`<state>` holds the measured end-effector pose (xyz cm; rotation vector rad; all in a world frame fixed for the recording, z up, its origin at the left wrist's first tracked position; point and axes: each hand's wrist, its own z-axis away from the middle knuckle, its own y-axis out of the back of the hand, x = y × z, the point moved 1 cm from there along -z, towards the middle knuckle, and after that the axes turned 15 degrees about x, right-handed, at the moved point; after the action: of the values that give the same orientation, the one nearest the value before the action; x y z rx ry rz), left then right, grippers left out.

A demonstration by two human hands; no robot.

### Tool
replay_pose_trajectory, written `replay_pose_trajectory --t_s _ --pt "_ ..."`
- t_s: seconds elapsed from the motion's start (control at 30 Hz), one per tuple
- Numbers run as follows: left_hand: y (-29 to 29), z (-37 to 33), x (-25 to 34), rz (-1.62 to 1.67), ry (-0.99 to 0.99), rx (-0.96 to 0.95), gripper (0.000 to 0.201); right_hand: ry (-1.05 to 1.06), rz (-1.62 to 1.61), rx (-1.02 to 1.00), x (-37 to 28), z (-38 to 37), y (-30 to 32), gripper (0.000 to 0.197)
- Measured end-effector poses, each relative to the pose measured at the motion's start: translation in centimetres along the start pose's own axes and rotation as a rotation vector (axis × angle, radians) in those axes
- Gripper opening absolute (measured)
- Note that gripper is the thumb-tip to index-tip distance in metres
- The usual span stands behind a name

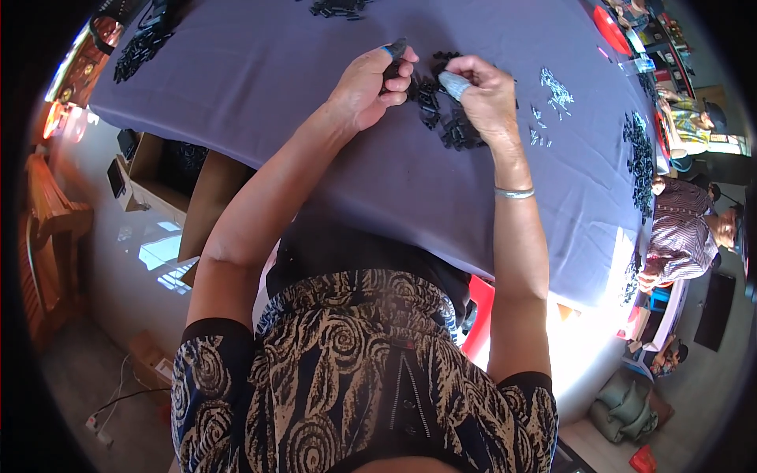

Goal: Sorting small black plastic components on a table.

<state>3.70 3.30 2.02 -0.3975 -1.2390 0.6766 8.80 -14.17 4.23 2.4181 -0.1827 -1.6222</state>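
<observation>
My left hand (371, 88) is closed, its fingers curled in and its thumb wearing a dark cover with a blue edge. Something dark shows within the curl, too small to name. Just to its right, my right hand (489, 96) is closed in a pinch, a pale grey-blue cover on its thumb; what the fingertips hold is hidden. Between and beneath the hands lies a loose heap of small black pieces (428, 106) on the purple-grey tablecloth (355, 185). Small silvery pins (558, 93) are scattered to the right of my right hand.
More black pieces lie in piles at the far left (142, 55), far middle (339, 8) and right edge (639, 162). An open cardboard box (209, 193) stands below the table's left edge, near a wooden chair (51, 236). Several people sit on the right, one in a striped shirt (676, 229).
</observation>
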Motion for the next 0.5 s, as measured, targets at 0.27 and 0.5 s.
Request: replay_pose_trajectory --t_s 0.27,0.5 --pt "-0.6 0.6 -0.3 0.074 0.006 0.100 0.025 0.200 0.154 0.100 -2.9 0.8 -5.0 0.012" --pt "-0.3 0.2 -0.3 0.057 -0.054 0.131 0.021 0.097 0.003 -0.003 -1.7 0.5 -4.5 0.012"
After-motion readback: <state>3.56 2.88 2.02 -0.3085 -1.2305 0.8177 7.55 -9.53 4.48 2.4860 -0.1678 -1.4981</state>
